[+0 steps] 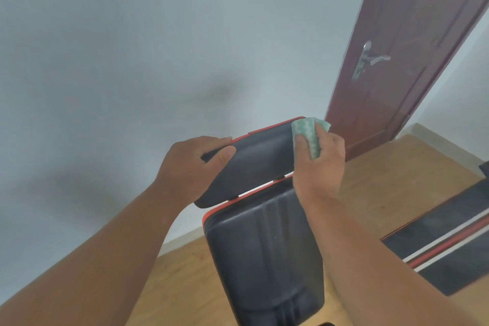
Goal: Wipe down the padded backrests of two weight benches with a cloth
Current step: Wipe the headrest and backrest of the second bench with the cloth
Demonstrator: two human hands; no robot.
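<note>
Hands both on the upper black pad [254,159] of the near bench, frame centre. Left hand [194,164] comes in from 8 o'clock, forearm straight, fingers curled over the pad's left end, thumb pressed on the front face: a closed grip on the pad. Right hand [318,161] enters from 5 o'clock, wrist bent, fingers closed around a green-white patterned cloth [308,136], thumb on top of it, pressing it to the pad's right end. Pad's long axis runs 8 to 2 o'clock, red trim along its far edge. Backrest [262,251] below it, black with red edging, long axis roughly 12 to 6, lower end cut off by the frame's bottom. Second bench [444,249] at 4 o'clock, black with red and white stripes, only partly in view. Dark red door [402,47] at 1 o'clock with metal handle [370,59]. Right fingers beyond the cloth hidden; bench frames not visible. Wood floor [383,182], pale wall [132,47].
</note>
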